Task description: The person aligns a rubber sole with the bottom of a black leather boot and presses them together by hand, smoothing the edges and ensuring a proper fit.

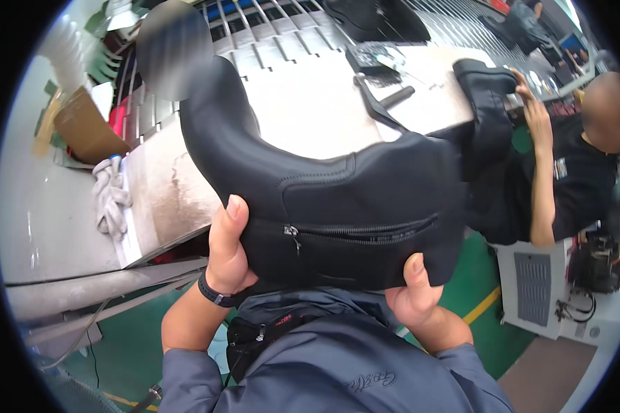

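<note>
A black boot with stitched seams lies sideways in front of me, held up between both hands. Its zipper runs along the side facing me and is partly undone, with the slider at the left end. My left hand grips the boot near the slider, thumb on top and fingers hidden beneath. With its thumb against the lower right part of the shaft, my right hand holds the other end; its fingers are hidden underneath. A blurred patch covers the far left end of the boot.
Beyond the boot stands a worktable with metal rollers behind. On it lie a black-handled tool and a grey glove. At right, a co-worker holds another black boot. A white machine cabinet stands below.
</note>
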A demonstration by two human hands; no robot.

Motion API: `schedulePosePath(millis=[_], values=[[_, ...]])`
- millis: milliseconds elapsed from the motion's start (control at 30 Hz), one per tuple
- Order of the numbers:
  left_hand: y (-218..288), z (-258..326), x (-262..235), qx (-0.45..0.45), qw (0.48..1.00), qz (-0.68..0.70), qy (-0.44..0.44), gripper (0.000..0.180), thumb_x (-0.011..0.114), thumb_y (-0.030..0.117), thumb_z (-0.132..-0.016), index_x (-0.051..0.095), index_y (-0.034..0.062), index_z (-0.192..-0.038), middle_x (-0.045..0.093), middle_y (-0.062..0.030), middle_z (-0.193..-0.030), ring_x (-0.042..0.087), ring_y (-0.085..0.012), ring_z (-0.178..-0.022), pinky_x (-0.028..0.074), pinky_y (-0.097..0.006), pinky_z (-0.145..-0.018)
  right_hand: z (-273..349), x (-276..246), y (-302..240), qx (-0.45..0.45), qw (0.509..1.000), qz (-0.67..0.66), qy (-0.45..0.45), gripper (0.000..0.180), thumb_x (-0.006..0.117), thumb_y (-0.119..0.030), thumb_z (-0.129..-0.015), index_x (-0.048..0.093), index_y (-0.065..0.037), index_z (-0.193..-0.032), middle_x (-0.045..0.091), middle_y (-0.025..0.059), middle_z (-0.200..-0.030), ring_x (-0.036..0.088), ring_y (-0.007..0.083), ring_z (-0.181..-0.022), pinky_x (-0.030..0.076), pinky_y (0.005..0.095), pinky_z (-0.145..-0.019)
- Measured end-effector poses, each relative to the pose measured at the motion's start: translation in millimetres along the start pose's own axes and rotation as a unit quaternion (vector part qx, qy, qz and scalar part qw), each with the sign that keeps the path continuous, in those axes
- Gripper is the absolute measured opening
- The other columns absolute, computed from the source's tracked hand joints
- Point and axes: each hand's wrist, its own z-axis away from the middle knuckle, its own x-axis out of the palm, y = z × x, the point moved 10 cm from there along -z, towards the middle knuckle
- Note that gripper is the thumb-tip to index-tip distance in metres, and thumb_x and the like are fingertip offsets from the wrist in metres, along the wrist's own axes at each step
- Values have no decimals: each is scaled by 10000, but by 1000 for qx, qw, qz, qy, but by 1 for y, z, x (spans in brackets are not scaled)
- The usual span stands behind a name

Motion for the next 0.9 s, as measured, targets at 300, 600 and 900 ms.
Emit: schedulePosePath(millis=[300, 600, 900], values=[[-11, -22, 23, 21, 991, -73, -109, 805, 778, 482, -982, 516, -70, -1506, 670, -165, -1417, 641, -268, -1333, 475, -420, -1170, 53, -6, -43, 198, 793, 245, -522, 641, 866, -409, -929, 720, 66, -1334, 762, 214, -1317, 776, 352, -1154, 630, 394, -969], [-42, -12, 74, 46, 918, -241, -311, 1078, 984, 267, -805, 362, -77, -1617, 639, -169, -1467, 627, -238, -1350, 493, -389, -1144, -77, -1, 3, 184, 889, 194, -372, 1054, 953, -592, -782, 563, 74, -1498, 685, 167, -1365, 679, 284, -1268, 550, 369, -1091], [-29, -2, 52, 268, 772, -518, -252, 1284, 973, 655, -610, 464, 5, -1594, 536, -187, -1538, 481, -414, -1431, 404, -543, -1188, -24, 20, 90, 240, 901, -27, -361, 1565, 1028, -461, -718, -73, -15, -1736, 252, 173, -1769, 301, 296, -1626, 281, 461, -1318]])
